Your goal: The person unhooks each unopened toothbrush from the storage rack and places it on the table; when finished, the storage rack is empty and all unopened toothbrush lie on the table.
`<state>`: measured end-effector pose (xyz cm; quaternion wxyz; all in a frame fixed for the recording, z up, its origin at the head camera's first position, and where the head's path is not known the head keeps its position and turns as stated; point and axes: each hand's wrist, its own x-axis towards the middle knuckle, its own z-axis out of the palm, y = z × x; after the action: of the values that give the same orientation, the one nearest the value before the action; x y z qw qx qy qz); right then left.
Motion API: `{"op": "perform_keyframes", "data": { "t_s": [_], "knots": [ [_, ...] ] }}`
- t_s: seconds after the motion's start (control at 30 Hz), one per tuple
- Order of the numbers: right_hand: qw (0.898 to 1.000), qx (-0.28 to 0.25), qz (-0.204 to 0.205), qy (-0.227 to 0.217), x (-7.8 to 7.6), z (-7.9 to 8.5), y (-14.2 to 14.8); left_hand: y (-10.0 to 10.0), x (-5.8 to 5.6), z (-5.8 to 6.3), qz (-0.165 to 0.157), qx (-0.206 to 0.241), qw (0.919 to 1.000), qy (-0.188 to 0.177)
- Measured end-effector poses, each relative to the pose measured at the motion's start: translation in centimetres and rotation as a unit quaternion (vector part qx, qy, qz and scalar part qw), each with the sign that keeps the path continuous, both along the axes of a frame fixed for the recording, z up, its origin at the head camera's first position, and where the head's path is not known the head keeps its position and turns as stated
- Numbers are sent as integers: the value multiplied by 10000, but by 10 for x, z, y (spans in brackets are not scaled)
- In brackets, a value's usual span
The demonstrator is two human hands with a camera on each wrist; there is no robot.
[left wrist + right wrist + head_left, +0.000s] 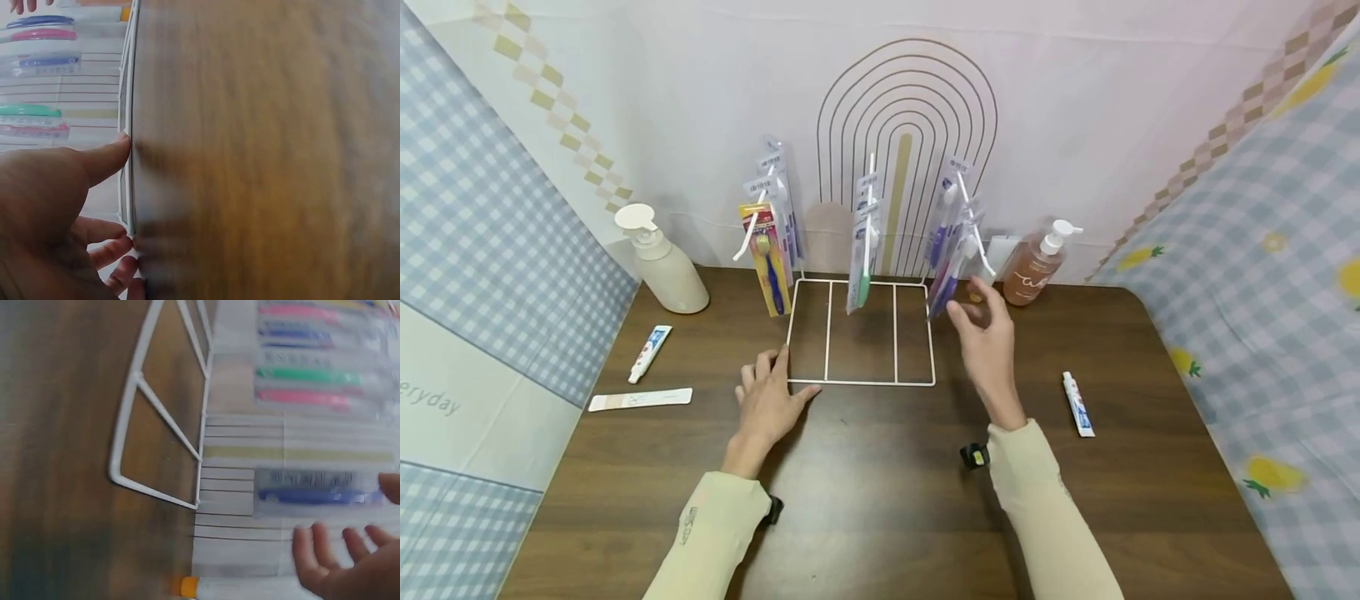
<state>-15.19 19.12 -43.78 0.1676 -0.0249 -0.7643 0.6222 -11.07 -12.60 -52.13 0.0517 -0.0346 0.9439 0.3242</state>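
A white wire rack [861, 382] stands on the table with three hooks carrying packaged toothbrushes. My left hand [767, 400] rests at its front left corner; in the left wrist view the thumb [109, 156] touches the front bar. On the right hook hang packs with purple-handled toothbrushes [951, 282]. Beside the front one is my right hand [988, 342], thumb and fingers apart. The right wrist view shows a gap between the fingers [319, 547] and the toothbrush pack [312, 496]. Green-handled [863, 287] and yellow-carded [769, 262] toothbrush packs hang on the middle and left hooks.
At the back left stands a cream pump bottle [672, 271], at the back right an amber one [1033, 271]. Toothpaste tubes lie left [650, 354] and right [1078, 404]. A slim white packet [640, 399] lies at left. Behind the rack hangs a patterned cloth [715, 108].
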Motion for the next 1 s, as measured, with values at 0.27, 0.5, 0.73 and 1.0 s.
{"op": "perform_keyframes", "data": {
  "t_s": [0.27,0.5,0.73,1.0],
  "knots": [
    [9883,-1429,261,459,-42,20,11,-1,-1,-5,50,32,10000,-46],
    [9870,-1454,525,439,-51,37,14,-1,-1,-5,69,125,9999,-66],
    [9793,-1826,688,545,-57,42,10,-2,0,-4,86,170,9997,-121],
    [9783,-1922,566,532,-60,42,7,-2,0,-7,94,258,9995,-123]
  ]
}}
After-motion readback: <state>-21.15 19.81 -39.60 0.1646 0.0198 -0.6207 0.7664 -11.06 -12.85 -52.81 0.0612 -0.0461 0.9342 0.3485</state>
